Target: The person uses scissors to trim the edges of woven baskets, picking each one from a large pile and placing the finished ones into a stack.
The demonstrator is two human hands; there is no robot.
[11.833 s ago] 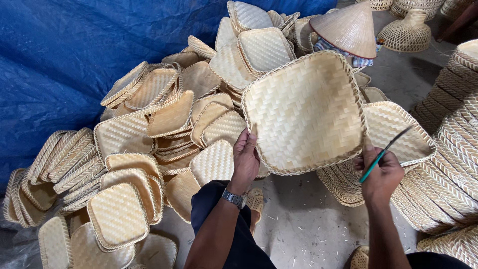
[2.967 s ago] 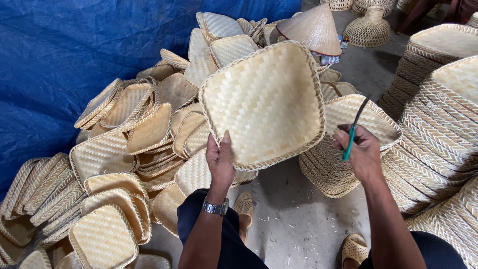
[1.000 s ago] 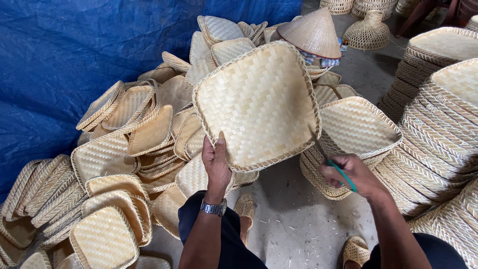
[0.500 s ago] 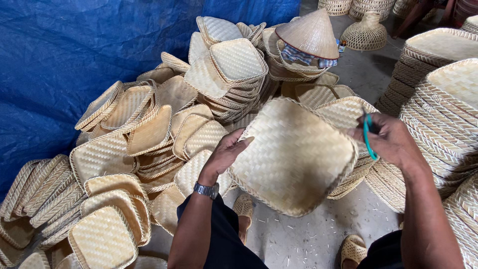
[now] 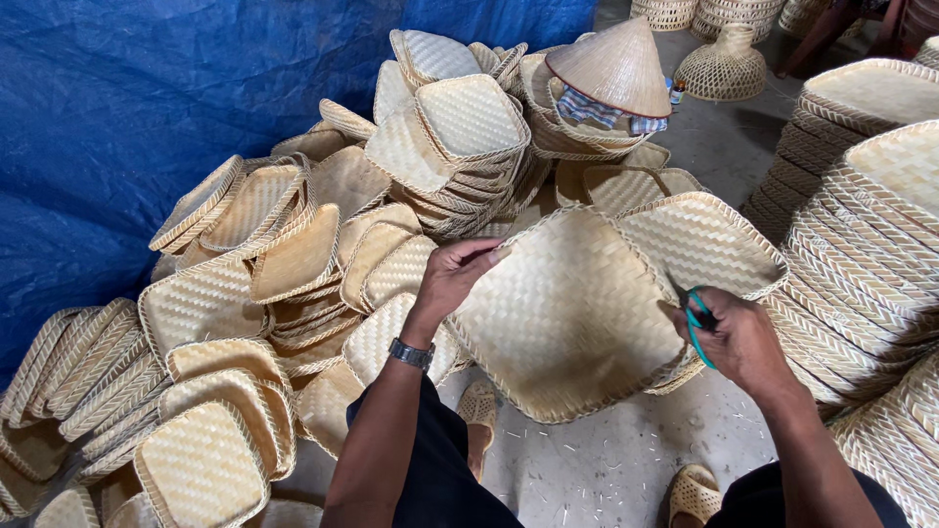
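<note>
1. The left hand (image 5: 452,279) grips the upper left edge of a square woven tray (image 5: 567,318), fingers curled over its rim
2. The tray is held tilted in the air between both hands, its woven bottom facing the camera, above the concrete floor (image 5: 626,460)
3. The right hand (image 5: 738,337) is closed around green scissors (image 5: 696,323) and rests against the tray's right edge
4. Just behind the tray, a second tray (image 5: 704,244) tops a short stack
5. A loose heap of trays (image 5: 293,254) lies to the left against a blue tarp (image 5: 147,98); neat stacks (image 5: 861,244) stand on the right
6. A cone-shaped hat (image 5: 611,68) sits on the pile at the back
</note>
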